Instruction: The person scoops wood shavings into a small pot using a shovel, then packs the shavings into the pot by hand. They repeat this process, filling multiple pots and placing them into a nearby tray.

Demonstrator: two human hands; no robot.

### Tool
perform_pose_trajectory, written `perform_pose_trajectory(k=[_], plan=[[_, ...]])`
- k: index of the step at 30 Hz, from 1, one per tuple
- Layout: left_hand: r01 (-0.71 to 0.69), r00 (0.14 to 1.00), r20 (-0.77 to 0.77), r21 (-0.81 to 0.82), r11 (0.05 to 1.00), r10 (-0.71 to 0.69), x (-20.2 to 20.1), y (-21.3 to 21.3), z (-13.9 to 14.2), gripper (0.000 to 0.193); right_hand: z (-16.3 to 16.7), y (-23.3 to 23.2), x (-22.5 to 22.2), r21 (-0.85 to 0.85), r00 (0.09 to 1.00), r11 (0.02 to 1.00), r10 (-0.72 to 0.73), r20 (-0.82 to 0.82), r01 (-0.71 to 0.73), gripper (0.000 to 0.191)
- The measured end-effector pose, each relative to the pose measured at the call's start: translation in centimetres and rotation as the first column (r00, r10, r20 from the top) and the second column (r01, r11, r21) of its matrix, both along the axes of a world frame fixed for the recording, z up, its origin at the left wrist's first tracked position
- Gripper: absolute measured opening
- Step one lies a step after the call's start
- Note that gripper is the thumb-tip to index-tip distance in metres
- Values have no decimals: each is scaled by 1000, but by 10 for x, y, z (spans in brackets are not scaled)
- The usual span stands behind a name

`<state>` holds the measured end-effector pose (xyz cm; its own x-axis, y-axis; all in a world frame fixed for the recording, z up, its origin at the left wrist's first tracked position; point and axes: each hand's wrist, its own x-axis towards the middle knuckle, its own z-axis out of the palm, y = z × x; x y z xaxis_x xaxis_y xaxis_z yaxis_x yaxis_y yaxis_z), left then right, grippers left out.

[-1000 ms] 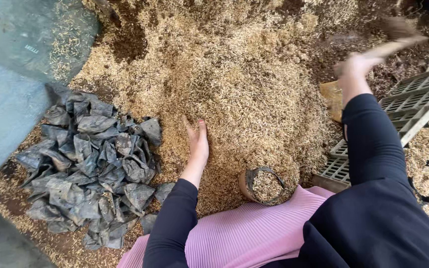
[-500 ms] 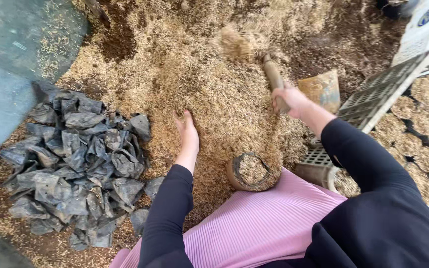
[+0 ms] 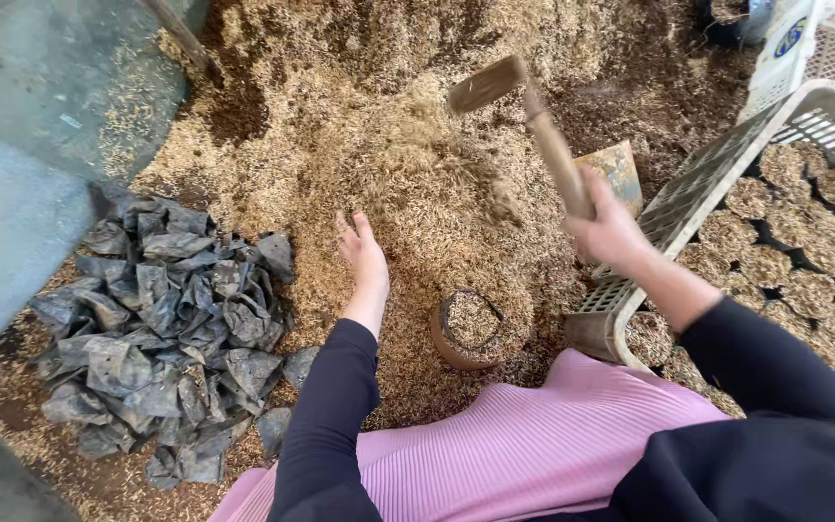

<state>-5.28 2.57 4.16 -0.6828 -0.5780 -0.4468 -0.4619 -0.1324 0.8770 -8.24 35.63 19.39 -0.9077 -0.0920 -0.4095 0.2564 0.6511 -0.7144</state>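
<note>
My left hand (image 3: 363, 257) lies flat, fingers together, on a big heap of straw-coloured husk mix (image 3: 408, 164). My right hand (image 3: 607, 229) is closed around the wooden handle of a scoop-like tool (image 3: 533, 121), raised above the heap with its head up and to the left. A small round pot (image 3: 467, 330) partly filled with the mix stands half-buried between my hands, just in front of my lap.
A pile of crumpled dark plastic bags (image 3: 161, 333) lies to the left. A pale plastic crate (image 3: 727, 164) holding several filled pots (image 3: 804, 251) sits on the right. A grey concrete surface (image 3: 41, 116) rises at the upper left. A metal scoop blade (image 3: 620, 169) rests by the crate.
My right hand swung in from the far right and now lifts the wooden tool over the heap. My left hand stayed on the mix.
</note>
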Motion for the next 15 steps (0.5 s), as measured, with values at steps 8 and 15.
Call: perform_pose_trajectory(k=[8, 15], plan=[[208, 954, 256, -191, 959, -156, -5, 22, -10, 101, -121, -19, -107, -340, 848, 776, -490, 205, 531, 78], [212, 962, 214, -185, 960, -171, -5, 17, -30, 96, -91, -23, -19, -520, 916, 768, -217, 338, 374, 72]])
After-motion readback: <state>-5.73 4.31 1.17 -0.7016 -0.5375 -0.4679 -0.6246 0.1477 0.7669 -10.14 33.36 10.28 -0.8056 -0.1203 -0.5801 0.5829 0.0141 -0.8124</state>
